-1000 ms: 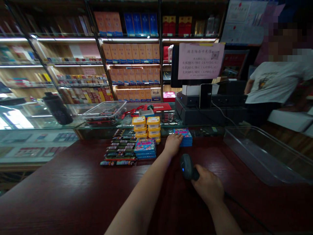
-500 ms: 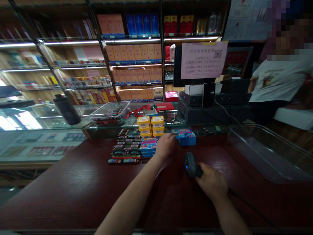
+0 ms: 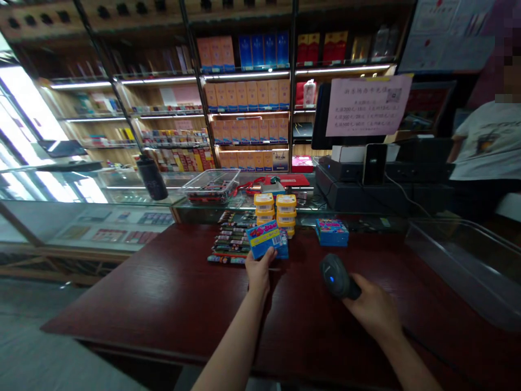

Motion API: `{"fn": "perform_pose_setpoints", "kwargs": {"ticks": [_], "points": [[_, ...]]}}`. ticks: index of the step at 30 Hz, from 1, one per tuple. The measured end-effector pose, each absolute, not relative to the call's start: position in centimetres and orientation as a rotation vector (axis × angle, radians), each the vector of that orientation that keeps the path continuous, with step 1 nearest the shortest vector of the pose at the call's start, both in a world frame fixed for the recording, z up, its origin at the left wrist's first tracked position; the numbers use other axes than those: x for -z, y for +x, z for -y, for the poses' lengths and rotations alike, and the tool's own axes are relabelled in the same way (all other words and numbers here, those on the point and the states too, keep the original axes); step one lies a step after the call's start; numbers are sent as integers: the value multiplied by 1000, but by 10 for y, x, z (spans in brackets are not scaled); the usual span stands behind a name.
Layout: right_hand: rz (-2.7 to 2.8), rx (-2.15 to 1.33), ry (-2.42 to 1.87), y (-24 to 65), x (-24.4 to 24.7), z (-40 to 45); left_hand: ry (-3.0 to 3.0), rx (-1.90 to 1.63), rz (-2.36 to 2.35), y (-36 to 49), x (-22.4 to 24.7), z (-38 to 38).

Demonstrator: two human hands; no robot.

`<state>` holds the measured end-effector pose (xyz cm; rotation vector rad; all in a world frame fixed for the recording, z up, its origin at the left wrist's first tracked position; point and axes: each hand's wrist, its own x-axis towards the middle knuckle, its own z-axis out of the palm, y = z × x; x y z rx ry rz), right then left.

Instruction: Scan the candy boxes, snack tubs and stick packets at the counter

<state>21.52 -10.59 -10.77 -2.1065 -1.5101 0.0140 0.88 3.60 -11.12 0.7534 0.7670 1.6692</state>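
Note:
My left hand grips a blue packet by its lower edge, with a barcode showing on its face. The packet hides part of a blue stack behind it. My right hand is closed round the handle of a dark barcode scanner with a lit blue spot. Yellow-lidded tubs stand in two stacks behind the packet. Dark patterned packs lie in a pile to its left. Another stack of blue packets sits on the table behind the scanner.
A clear plastic bin stands at the right of the dark red table. Behind are a clear tray, a black bottle, a phone and a monitor with a pink sign. A person stands at the right.
My left hand has moved left and nearer, now with a blue packet raised, its printed face showing. The scanner is turned more toward the camera. The whole view has shifted right and down.

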Motion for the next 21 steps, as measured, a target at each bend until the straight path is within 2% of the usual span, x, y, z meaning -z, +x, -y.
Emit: {"fn": "perform_pose_setpoints", "kwargs": {"ticks": [5,8,21], "points": [[1348,-529,-1555,196,90,111,704,-1645,-741,11,118,-42],[1342,-657,-1467,184,78,114,692,-1647,-708,11,119,-42],[1367,-712,-1434,171,67,121,652,-1654,-750,14,114,-39]]}}
